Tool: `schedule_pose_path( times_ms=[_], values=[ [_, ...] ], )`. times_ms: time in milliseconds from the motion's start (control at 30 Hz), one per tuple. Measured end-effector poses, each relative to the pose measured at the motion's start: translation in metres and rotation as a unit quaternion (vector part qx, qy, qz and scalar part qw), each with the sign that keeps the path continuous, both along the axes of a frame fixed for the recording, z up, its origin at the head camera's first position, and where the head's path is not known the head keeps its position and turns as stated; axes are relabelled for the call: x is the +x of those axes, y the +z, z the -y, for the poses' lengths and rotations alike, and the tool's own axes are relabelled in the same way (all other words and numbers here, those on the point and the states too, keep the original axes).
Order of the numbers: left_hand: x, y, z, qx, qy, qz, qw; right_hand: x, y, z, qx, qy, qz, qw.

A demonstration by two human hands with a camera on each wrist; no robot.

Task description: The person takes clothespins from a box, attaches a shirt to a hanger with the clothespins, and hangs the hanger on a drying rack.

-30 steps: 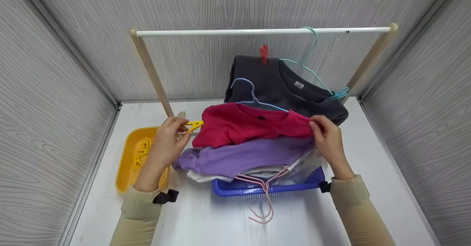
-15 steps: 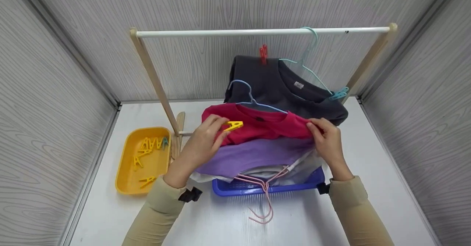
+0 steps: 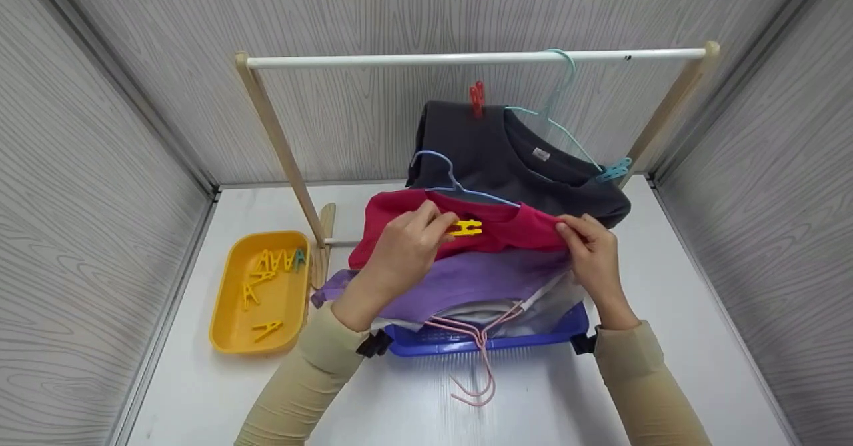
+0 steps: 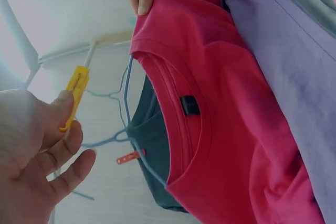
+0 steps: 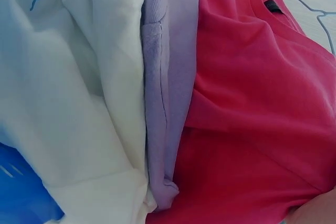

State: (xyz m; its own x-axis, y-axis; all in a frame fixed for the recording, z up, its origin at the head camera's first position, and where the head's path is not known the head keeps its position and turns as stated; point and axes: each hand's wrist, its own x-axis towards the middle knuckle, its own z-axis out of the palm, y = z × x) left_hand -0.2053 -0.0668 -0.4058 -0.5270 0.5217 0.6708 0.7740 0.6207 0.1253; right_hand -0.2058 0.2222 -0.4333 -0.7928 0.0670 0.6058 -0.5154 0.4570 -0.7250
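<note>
Peg (image 3: 470, 228), yellow, sits pinched in the left hand (image 3: 408, 246) between thumb and fingertip, the other fingers loosely bent; it hovers in front of the collar of the red shirt (image 3: 533, 227), apart from the cloth as the left wrist view shows it. The right hand (image 3: 593, 249) grips the shirt's 3 o'clock shoulder between thumb and fingers. Were I doing it, I'd hold that shoulder taut, feel for the arm of the blue hanger (image 3: 456, 183) beneath, squeeze the peg's tails firmly and slide its mouth squarely over cloth and wire together, clear of my own fingertips; a shallow bite would probably slip off. With 12 o'clock straight away from the person, the peg's mouth looks aimed at 3 o'clock, its long axis lying 9 to 3. The shirt's collar lies toward 12, its shoulder line roughly 9 to 3, dipping slightly at the 3 end.
</note>
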Motion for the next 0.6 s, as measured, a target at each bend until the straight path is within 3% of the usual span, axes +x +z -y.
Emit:
schedule_pose_path(
  times_ms=[300, 433, 600],
  values=[
    [-0.009, -0.002, -0.019, -0.017, -0.005, -0.022, 0.9996, 0.0, -0.003, 0.0, 0.003, 0.005, -0.002, 1.0],
    [-0.012, 0.0, -0.026, -0.023, 0.001, -0.032, 0.9992, 0.0, -0.004, 0.0, 0.0, 0.006, 0.002, 1.0],
    [-0.016, 0.004, -0.036, -0.027, -0.011, -0.028, 0.9992, 0.0, -0.005, 0.0, -0.004, 0.009, 0.0, 1.0]
  ],
)
